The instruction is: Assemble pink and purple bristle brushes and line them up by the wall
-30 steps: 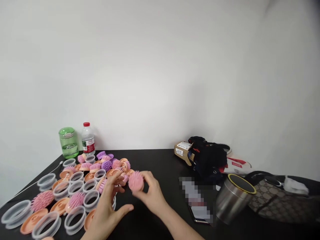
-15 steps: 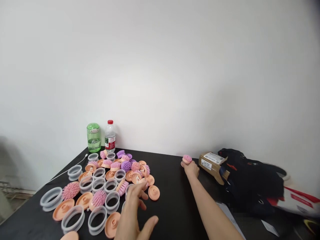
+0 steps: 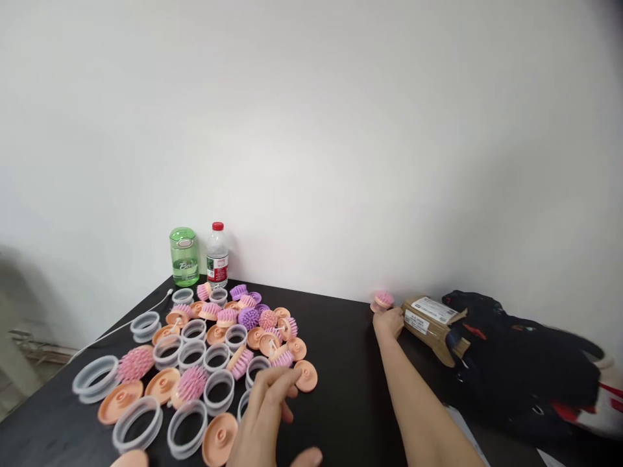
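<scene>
Pink brush head [image 3: 384,299] sat pinched in the right hand [image 3: 388,323] at the far edge of the counter [image 3: 341,395]; the half-open left hand [image 3: 265,415] held nothing.

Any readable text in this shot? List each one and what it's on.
"Bai" (likely; blurred white script): green plastic bottle
Red and white label: clear water bottle, too small to read
Two white shipping labels: cardboard parcel, print too small to read
No other text visible.
</scene>
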Motion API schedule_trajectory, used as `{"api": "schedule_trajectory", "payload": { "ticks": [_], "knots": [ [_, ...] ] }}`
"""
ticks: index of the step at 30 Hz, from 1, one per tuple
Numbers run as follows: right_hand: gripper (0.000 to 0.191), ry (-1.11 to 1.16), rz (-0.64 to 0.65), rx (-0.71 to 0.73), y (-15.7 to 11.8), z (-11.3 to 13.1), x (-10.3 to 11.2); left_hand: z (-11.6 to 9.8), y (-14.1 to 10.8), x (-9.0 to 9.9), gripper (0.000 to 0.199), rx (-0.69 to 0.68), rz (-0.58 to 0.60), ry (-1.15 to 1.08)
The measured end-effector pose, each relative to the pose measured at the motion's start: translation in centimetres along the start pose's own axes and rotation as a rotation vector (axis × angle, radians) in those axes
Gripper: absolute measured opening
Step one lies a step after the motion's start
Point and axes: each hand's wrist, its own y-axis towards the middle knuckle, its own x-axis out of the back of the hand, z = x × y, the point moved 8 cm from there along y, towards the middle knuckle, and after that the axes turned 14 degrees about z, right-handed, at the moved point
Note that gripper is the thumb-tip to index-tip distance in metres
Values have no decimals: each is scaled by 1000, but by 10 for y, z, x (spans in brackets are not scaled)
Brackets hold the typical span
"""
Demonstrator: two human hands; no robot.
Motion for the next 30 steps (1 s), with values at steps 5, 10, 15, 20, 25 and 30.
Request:
{"api": "schedule_trajectory", "payload": {
  "ticks": [5,10,15,20,25,30],
  "knots": [
    [35,46,-8,124,-41,20,1,-4,8,35,51,54,-128,117],
    [36,106,222,535,-114,66,-20,5,14,63,42,91,-258,170],
    [46,112,514,1000,-211,107,-41,14,16,73,40,117,-323,145],
    [63,35,645,1087,-241,134,-60,23,14,80,41,126,-352,180],
    [21,-2,710,1006,-233,147,-75,26,17,86,29,134,-329,305],
    [26,144,635,933,-225,142,-52,16,24,73,20,108,-172,670]
  ]
}}
